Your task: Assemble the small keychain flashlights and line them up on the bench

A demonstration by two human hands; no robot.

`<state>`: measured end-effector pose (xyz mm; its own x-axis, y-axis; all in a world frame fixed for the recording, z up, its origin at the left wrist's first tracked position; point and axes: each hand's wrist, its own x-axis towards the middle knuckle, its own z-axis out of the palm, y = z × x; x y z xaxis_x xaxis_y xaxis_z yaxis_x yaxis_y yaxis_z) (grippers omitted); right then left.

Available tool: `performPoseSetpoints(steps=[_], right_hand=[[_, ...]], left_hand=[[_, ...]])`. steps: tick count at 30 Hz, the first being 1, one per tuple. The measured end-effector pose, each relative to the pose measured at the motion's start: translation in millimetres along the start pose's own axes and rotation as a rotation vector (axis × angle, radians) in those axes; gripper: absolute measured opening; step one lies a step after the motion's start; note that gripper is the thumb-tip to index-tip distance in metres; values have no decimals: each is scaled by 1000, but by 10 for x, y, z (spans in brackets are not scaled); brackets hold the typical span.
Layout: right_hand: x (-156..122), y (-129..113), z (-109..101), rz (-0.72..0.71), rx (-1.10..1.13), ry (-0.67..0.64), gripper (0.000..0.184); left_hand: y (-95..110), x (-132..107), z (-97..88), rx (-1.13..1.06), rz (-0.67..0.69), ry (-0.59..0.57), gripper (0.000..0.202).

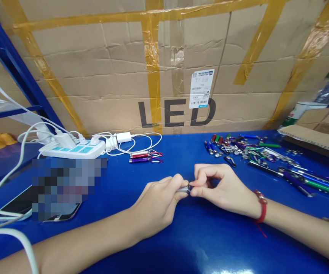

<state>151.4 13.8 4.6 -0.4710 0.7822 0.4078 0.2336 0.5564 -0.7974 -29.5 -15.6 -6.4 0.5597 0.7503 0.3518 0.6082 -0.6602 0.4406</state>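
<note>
In front of me, near the middle of the blue tabletop, my left hand (161,199) is closed around a silver mini flashlight (183,189), and only its end shows between thumb and finger. Thumb and fingertips of my right hand (224,186) pinch a small shiny metal piece (190,187) at that end; its exact shape is too small to tell. Beyond my left hand lie several keychain flashlights (141,160), red, silver and purple, with carabiner clips. Past my right hand spreads a pile of small coloured tubes and metal clips (238,146).
A white power strip (75,150) with plugs and looping cables stands at the back left, near a pixelated phone (16,199). Long pen-like metal sticks (304,177) lie at right, by an open cardboard box (313,137). A large taped carton (118,76) walls the back.
</note>
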Motion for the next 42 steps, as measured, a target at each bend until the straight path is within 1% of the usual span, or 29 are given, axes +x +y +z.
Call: performPoseSetpoints(steps=[5, 10, 13, 15, 18, 25, 27, 32, 36, 39, 42], right_hand=[[-1, -22, 14, 6, -8, 50, 40], [29, 23, 3, 29, 43, 65, 38], [55, 78, -22, 72, 155, 10, 35], [69, 111, -40, 99, 233, -36, 33], [79, 144, -61, 112, 269, -65, 33], [86, 183, -76, 161, 170, -51, 38], [91, 179, -81, 163, 155, -37, 40], [107, 147, -98, 170, 169, -16, 42], [107, 158, -112, 144, 138, -18, 41], [97, 170, -124, 123, 32, -25, 39], [89, 147, -164, 99, -191, -24, 31]], left_hand=[[-11, 6, 22, 22, 2, 83, 10], [7, 20, 9, -38, -60, 68, 10], [25, 25, -11, -70, -112, 38, 10], [35, 28, -23, -77, -120, 20, 11], [48, 35, -35, -83, -122, 5, 12], [29, 61, -42, -108, -186, -50, 15], [13, 69, -33, -102, -206, -52, 15], [2, 86, -17, -94, -205, -55, 17], [-6, 97, -10, -107, -219, -26, 20], [-8, 97, -7, -121, -234, -16, 23], [5, 93, -9, -124, -245, -6, 24]])
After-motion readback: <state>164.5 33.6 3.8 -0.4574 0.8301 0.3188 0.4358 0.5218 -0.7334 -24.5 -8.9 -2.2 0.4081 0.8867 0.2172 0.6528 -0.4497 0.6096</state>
